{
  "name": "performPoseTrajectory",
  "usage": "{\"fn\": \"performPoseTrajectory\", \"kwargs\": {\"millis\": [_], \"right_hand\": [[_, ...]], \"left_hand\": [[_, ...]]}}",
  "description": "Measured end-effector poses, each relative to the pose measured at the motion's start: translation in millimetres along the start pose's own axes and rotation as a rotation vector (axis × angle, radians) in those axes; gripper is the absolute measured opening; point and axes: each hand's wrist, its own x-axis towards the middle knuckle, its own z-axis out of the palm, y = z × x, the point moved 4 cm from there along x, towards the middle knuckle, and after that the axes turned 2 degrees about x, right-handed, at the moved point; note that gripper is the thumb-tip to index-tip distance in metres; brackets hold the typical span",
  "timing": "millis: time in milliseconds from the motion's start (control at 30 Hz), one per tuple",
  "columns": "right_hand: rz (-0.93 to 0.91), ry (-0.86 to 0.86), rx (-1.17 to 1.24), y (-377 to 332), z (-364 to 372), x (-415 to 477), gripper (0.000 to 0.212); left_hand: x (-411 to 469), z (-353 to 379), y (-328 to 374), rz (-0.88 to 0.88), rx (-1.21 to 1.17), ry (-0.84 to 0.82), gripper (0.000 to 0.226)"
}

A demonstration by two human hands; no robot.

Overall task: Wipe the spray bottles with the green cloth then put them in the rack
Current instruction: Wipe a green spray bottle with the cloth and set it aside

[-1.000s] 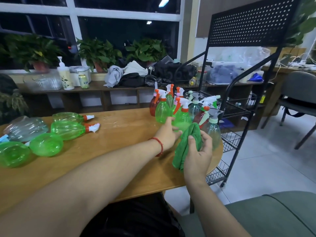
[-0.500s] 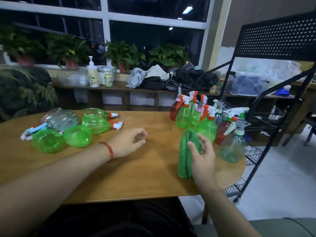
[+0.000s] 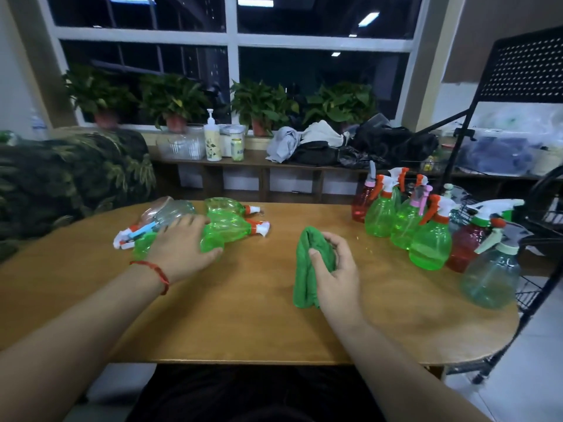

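Several spray bottles lie on their sides at the table's left; my left hand rests on top of a green one, fingers spread over it and only lightly curved. Beside it lie another green bottle with an orange-and-white nozzle and a clear bottle. My right hand grips the folded green cloth at the table's middle. Several upright spray bottles, green, red and clear, stand at the right. The black wire rack stands just past the table's right edge.
The wooden table has a rounded right end. Behind it a low bench carries a pump dispenser, jars, clothes and bags under the window with potted plants. A patterned sofa sits at the left.
My left hand moved left from the upright bottles across the table and now lies on a green bottle on its side. The right hand kept hold of the cloth. The view swung left.
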Motion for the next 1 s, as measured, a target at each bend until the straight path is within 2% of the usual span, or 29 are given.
{"fn": "performPoseTrajectory", "kwargs": {"millis": [100,167,333,533,667,800,900,1000], "right_hand": [[-0.045,0.001,-0.046,0,-7,-2,0.032],[-0.025,0.008,-0.049,1,-8,-1,0.032],[-0.032,-0.003,-0.048,2,-9,1,0.031],[-0.017,0.015,-0.032,4,-13,2,0.031],[0.003,0.002,-0.004,3,-12,1,0.031],[0.012,-0.022,-0.008,3,-11,1,0.029],[0.009,-0.022,-0.014,4,-10,1,0.030],[0.008,-0.010,-0.015,3,-10,1,0.031]], "left_hand": [[1,7,-19,-0.066,0.126,-0.075,0.094],[1,13,-23,-0.087,0.206,-0.142,0.100],[-1,16,-10,-0.080,0.168,-0.125,0.096],[-24,16,28,0.042,0.108,-0.082,0.093],[-46,17,58,0.098,-0.061,-0.108,0.090],[-53,19,66,0.049,-0.421,-0.127,0.092],[-50,25,65,-0.087,-0.530,-0.195,0.112],[-46,34,68,-0.114,-0.543,-0.292,0.131]]}}
